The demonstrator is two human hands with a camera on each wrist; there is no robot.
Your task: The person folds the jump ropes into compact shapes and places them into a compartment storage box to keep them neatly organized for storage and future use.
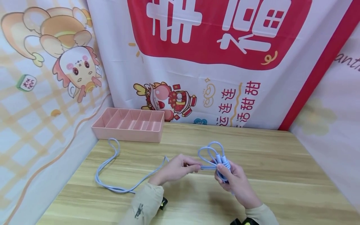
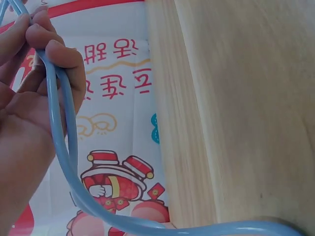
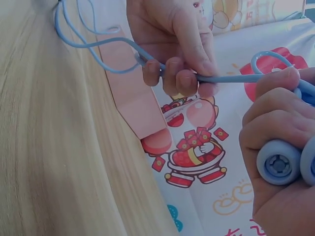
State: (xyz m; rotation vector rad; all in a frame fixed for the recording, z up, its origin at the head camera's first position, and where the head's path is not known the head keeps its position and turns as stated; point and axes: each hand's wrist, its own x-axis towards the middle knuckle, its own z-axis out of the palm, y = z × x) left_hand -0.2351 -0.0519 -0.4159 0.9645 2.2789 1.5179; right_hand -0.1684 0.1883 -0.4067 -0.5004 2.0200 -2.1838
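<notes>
Left hand pinches blue rope; right hand grips rope handles; pink divided tray holds nothing

the white cloth banner behind the wooden table carries a large red panel with big white chinese characters, cut off at the top and not fully readable. lower down, red characters in vertical columns read 连连, 甜甜 and 活. the pale side cloth on the right shows cursive dark letters "anth", cut off.
</notes>
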